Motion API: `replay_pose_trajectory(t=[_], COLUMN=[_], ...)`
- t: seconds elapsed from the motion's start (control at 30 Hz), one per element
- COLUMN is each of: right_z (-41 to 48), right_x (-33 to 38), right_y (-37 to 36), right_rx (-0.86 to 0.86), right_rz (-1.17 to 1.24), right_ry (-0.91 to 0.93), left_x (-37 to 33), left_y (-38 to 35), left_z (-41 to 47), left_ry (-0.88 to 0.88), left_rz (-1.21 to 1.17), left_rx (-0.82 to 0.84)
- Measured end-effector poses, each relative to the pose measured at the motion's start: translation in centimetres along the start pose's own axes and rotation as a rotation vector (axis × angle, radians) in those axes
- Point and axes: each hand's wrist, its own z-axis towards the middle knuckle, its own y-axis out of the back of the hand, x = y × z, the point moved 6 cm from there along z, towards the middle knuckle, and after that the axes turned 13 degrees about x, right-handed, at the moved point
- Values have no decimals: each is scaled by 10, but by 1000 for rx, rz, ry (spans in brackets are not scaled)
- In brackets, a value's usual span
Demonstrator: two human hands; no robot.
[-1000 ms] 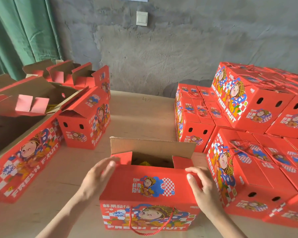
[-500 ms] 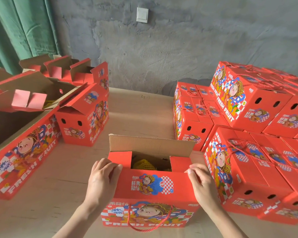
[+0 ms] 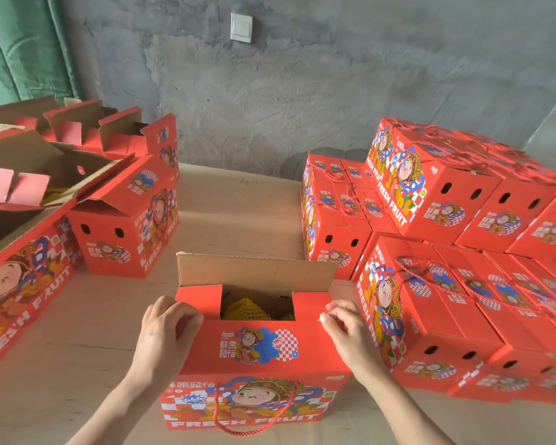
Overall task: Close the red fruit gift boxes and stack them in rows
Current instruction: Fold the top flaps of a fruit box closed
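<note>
1. A rope handle point(image 3: 254, 422) hangs down the near face of the box point(image 3: 257, 364). The box stands on the counter point(image 3: 231, 213) directly in front of the person, between the two forearms.
2. The long axis of the box runs left to right, across the line of sight. One hand sits at each short end.
3. The left hand point(image 3: 164, 335) grasps the upper left corner, with its fingers curled over the left end tab point(image 3: 199, 297). The right hand point(image 3: 347, 332) pinches the upper right corner beside the right end tab point(image 3: 312, 303). Neither hand is released.
4. The near top panel is down. Beyond it, the opening shows yellow-netted fruit point(image 3: 247, 311).
5. The rear flap point(image 3: 257, 271) stands upright along the far long edge, brown side towards the person.
   - Closing likely depends on this flap. It lies just beyond both hands, and its hinge is parallel to the long axis.
   - It probably needs to fold towards the person, over the opening.
   - Both hands are about equally near it.
6. The closed boxes point(image 3: 430, 300) stand in rows, two layers high, just beside the right end of the box. This is probably where the box goes next, and the right hand is nearer.
7. To the left, the open boxes point(image 3: 126, 220) stand with their flaps up, not yet closed.
8. Farthest away are a grey wall point(image 3: 334, 91) with a switch point(image 3: 241, 27) and a green curtain point(image 3: 23, 46) at the left.
</note>
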Motion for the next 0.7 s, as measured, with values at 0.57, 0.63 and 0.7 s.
replay_pose_trajectory(t=[0.57,0.63,0.7], right_z=[12,19,28], right_x=[-6,-11,-15], right_y=[3,3,3], right_rx=[33,85,167], right_rz=[91,144,210], right_ry=[-88,-188,-290], left_x=[8,12,14], left_y=[-9,-9,-10], left_z=[16,19,21], left_ry=[172,231,264], left_rz=[-2,-83,-136], left_rx=[31,27,33])
